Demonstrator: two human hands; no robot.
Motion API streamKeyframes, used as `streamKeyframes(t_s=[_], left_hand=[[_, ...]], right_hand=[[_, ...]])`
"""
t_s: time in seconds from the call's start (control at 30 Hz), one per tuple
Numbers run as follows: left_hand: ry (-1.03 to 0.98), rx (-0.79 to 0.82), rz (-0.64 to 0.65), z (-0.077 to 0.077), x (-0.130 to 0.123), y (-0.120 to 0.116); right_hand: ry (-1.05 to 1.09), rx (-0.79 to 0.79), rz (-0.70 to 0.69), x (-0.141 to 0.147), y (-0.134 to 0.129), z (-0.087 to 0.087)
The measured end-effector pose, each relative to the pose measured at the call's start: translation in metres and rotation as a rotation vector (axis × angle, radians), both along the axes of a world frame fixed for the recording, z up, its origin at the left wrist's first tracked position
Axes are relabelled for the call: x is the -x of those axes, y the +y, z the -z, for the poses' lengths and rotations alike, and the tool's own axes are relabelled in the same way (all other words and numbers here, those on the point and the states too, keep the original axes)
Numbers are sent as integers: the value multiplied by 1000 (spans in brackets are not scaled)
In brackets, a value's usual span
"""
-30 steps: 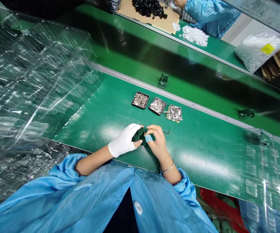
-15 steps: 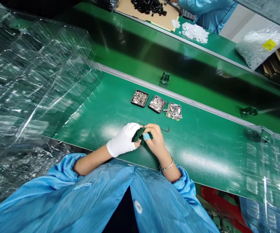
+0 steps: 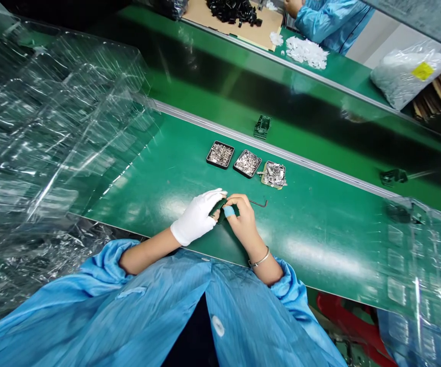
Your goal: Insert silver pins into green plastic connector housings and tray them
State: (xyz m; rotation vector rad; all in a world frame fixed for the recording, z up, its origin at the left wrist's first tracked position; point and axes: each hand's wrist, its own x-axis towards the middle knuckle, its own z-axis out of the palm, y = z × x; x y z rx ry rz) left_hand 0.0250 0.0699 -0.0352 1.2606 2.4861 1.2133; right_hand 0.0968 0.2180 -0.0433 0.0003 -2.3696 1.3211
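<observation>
Open room: tabletop (image 3: 319, 224), where a broad lane lay right of the right hand (image 3: 243, 216), as far as the right-hand clear trays (image 3: 415, 260). Second lane: left of the left hand (image 3: 195, 216), bounded by the left-hand stacked clear trays (image 3: 71, 127). Narrow gaps: between left dish (image 3: 216, 164), middle dish (image 3: 241, 173) and right dish (image 3: 279, 188), set in a slanting row beyond both hands. Low obstacle: hex key (image 3: 259, 204), lying between right hand and right dish. Gap between hands: occupied by a green part (image 3: 217, 205). Far bound: metal rail (image 3: 205, 122), behind all dishes.
</observation>
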Motion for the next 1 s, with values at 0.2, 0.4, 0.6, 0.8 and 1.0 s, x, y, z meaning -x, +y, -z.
streamKeyframes(t_s=[0.2,0.4,0.6,0.8,1.0], left_hand=[[101,85,-15,0,10,2],[280,203,-93,1,0,6],[215,103,-120,8,-10,10],[-70,-47,-115,29,4,-3],[-275,-223,-94,36,11,-14]], right_hand=[[23,16,-5,-1,-3,2],[-31,-48,50,-3,-8,7],[-96,63,34,-1,-3,9],[-143,207,155,11,32,-3],[-313,-432,238,60,89,-26]])
